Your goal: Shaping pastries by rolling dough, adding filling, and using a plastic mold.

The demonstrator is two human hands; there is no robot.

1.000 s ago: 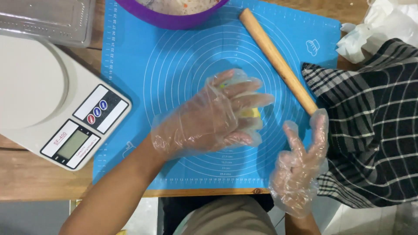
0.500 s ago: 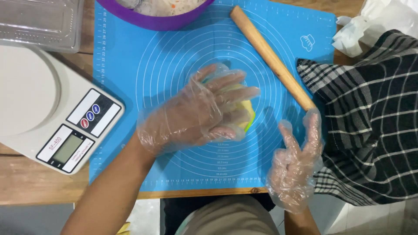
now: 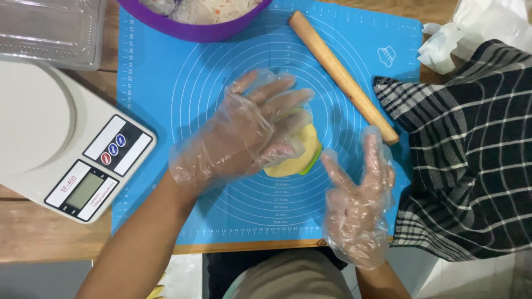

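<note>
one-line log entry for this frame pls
left hand: flat on yellow dough piece | right hand: open, off the blue baking mat | rolling pin: on mat, untouched

L hand [image 3: 249, 133] gloved, flat, palm down, fingers spread. R hand [image 3: 359, 205] gloved, open, fingers up.

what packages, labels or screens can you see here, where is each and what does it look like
Kitchen scale: left of the blue mat, white, round platform, slanted panel.
Scale screen: panel's lower part, small grey rectangle, unlit.
Scale buttons: above the screen, two blue, one red, on a dark strip.
Clear plastic container: top left corner, transparent, rectangular.
Mat logo: mat's top right, small white outline drawing.
Mat markings: white rings and ruler ticks.
</note>
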